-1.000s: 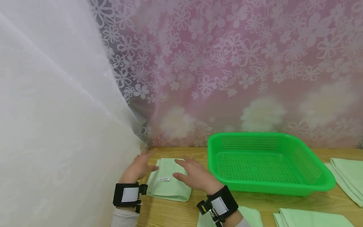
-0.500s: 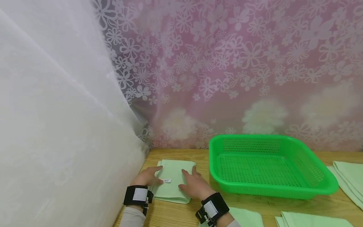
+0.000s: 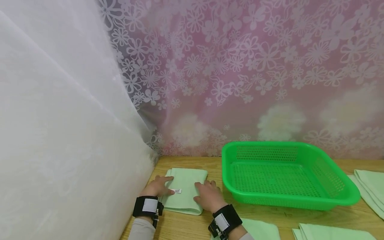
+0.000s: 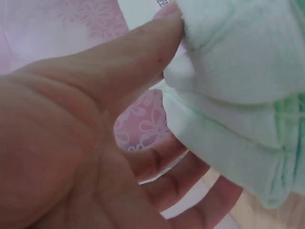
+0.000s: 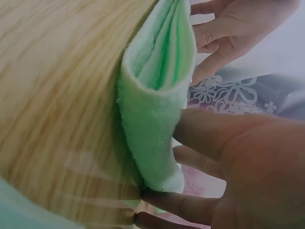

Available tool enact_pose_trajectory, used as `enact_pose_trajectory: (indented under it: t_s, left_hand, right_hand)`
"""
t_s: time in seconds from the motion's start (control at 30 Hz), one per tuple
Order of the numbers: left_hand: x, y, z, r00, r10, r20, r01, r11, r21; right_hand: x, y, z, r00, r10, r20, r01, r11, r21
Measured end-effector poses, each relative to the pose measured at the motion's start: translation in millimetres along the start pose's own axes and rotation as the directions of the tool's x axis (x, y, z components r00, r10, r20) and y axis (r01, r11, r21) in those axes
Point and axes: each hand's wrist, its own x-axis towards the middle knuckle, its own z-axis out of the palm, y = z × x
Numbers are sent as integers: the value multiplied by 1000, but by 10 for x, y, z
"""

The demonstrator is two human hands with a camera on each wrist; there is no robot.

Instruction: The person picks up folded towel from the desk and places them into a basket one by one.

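A folded light-green towel (image 3: pixel 186 186) with a small white label lies on the wooden table. My left hand (image 3: pixel 156 186) holds its left edge, the thumb near the label. In the left wrist view the thumb (image 4: pixel 157 38) lies on top of the towel's layers (image 4: pixel 228 95), and the other fingers reach in below them. My right hand (image 3: pixel 209 196) is at the right edge. The right wrist view shows its thumb (image 5: pixel 200 131) against the top of the rounded fold (image 5: pixel 147 129), with other fingers down by the table. Wrist straps with cameras sit on both arms.
A green perforated plastic basket (image 3: pixel 270 196) stands to the right of the towel. More folded green towels lie at the front (image 3: pixel 261 230), front right (image 3: pixel 333 231) and far right (image 3: pixel 372 186). A white curtain (image 3: pixel 75 133) hangs at the left, and a pink floral one (image 3: pixel 210 83) behind.
Both hands have come down from above the towel to its left and right edges. Over the last half second, they have barely moved, the right fingers settling closer to the right edge.
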Motion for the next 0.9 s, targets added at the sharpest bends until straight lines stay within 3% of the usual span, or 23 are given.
enact_pose_trajectory:
  t_s: [0.23,0.6,0.9]
  left_hand:
    - [-2,13,-7,999,15,29,-15,1000,-12]
    - [-62,79,-132,999,36,-23,-36,999,33]
    - [-117,161,-239,996,69,-48,-67,997,39]
  right_hand:
    - [-1,-32,40,999,12,-37,-12,1000,-17]
    - [49,-115,38,997,75,-24,-67,970,235]
    - [41,-180,-41,995,26,-97,-6,979,202]
